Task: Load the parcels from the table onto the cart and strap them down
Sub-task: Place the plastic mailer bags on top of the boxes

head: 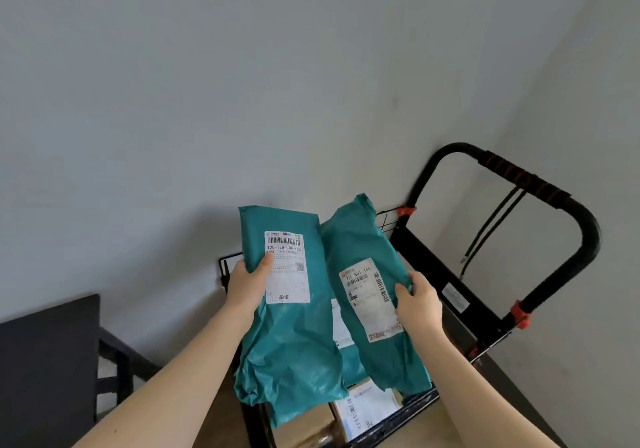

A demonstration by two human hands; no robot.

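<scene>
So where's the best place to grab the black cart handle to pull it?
Grab the striped grip along the handle's top bar, coming from behind the cart, the side away from the parcels. That stretch is straight and wrapped, so a hand could close right round it. The curved corners look harder to hold, and two black cords hang just below, so stay above those.

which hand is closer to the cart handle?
Right. The right hand, gripping one teal parcel, sits just left of the cart handle; the left hand holds another teal parcel farther left.
</scene>
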